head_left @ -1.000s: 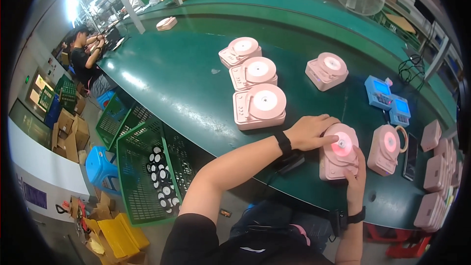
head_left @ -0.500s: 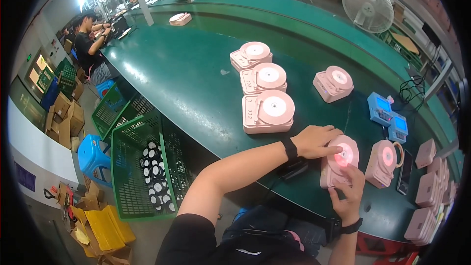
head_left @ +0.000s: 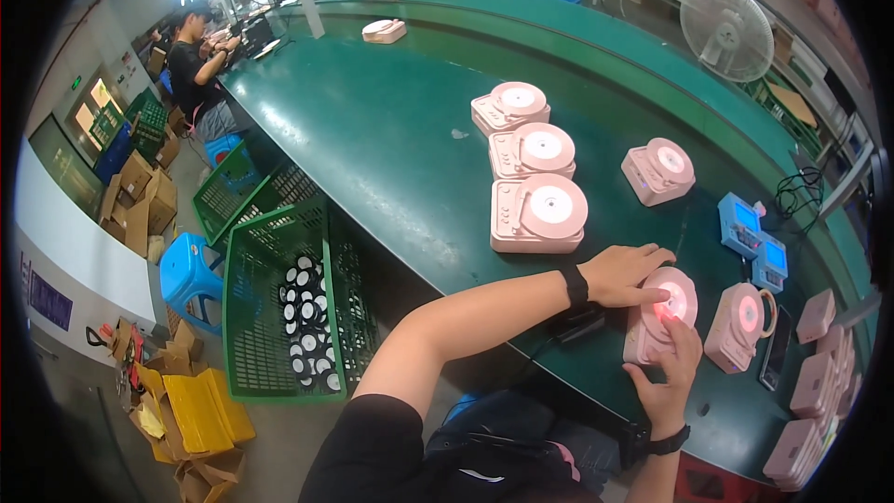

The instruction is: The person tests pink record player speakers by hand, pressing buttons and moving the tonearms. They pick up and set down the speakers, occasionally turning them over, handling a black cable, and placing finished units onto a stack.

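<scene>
A pink mini record player [head_left: 637, 340] with a red glow at its disc's centre stands near the table's front edge, under both my hands. My left hand [head_left: 622, 278] reaches across its far-left side, thumb on the disc and fingers along the far edge. From the near side my right hand [head_left: 672, 371] holds it, fingertips at the disc's rim and thumb low by the base. Just right of it is another pink player [head_left: 731, 340], also lit red, with a ring-shaped piece at its side.
Three pink players [head_left: 535, 214] stand in a row left of centre; another [head_left: 658, 170] sits farther right. Blue devices with screens [head_left: 745, 219], a phone [head_left: 776, 349] and stacked pink cases [head_left: 812, 382] line the right. A green crate [head_left: 284, 391] of round parts stands left. A co-worker [head_left: 194, 74] sits far left.
The view has swung a little left, so the whole scene sits farther right in the picture. Both my hands keep nearly the same hold on the lit player.
</scene>
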`<act>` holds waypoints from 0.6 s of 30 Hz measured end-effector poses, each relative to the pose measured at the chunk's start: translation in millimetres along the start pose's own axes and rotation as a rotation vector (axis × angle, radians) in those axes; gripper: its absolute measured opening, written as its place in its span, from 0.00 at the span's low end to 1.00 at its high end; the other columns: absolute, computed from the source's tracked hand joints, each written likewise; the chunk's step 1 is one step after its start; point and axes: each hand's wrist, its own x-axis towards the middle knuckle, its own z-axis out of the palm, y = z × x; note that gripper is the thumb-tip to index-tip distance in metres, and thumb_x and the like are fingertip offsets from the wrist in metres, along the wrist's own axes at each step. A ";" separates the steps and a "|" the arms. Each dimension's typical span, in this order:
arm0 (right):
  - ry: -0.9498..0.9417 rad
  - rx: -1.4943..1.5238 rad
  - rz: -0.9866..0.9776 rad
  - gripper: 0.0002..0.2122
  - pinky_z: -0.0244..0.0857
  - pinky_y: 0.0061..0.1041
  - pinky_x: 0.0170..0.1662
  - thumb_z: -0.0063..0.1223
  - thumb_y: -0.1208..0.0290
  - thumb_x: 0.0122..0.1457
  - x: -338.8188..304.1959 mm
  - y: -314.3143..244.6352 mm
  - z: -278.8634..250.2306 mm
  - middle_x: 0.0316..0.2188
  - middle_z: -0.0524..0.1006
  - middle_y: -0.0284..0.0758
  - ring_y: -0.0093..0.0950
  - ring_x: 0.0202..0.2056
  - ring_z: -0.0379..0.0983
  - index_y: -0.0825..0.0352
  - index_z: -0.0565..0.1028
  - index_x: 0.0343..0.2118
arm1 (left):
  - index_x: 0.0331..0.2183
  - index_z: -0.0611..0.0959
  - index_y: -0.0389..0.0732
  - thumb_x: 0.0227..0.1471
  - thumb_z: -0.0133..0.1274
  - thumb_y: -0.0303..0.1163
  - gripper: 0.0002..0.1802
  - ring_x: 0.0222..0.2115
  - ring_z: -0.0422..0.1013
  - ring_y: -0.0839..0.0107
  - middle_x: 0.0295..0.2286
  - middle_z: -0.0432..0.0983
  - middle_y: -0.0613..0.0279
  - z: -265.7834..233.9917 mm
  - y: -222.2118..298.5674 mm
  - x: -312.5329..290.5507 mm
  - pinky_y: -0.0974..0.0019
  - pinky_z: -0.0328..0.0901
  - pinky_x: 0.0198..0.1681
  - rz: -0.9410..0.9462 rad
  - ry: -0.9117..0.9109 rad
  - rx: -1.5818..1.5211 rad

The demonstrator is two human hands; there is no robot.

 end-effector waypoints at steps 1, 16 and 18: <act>-0.001 -0.017 -0.001 0.18 0.50 0.44 0.57 0.70 0.73 0.30 -0.2 0.0 0.7 0.51 0.71 0.41 0.43 0.54 0.63 0.65 0.69 0.23 | 0.48 0.70 0.37 0.51 0.47 0.56 0.34 0.37 0.71 0.53 0.41 0.69 0.49 -1.6 1.2 0.1 0.57 0.65 0.41 -0.003 0.002 0.003; -0.002 -0.022 0.080 0.17 0.43 0.48 0.61 0.70 0.74 0.32 -2.8 -0.9 4.3 0.50 0.72 0.37 0.41 0.55 0.63 0.62 0.69 0.23 | 0.52 0.70 0.37 0.51 0.48 0.55 0.36 0.40 0.69 0.53 0.43 0.67 0.50 -1.9 -2.3 0.8 0.59 0.64 0.44 0.038 -0.065 -0.042; -0.002 -0.023 0.087 0.17 0.43 0.48 0.61 0.70 0.73 0.32 -3.3 -1.0 4.3 0.50 0.72 0.37 0.41 0.55 0.63 0.62 0.69 0.23 | 0.52 0.69 0.37 0.51 0.48 0.55 0.36 0.40 0.69 0.53 0.43 0.67 0.50 -2.3 -2.2 0.6 0.58 0.64 0.44 0.034 -0.076 -0.037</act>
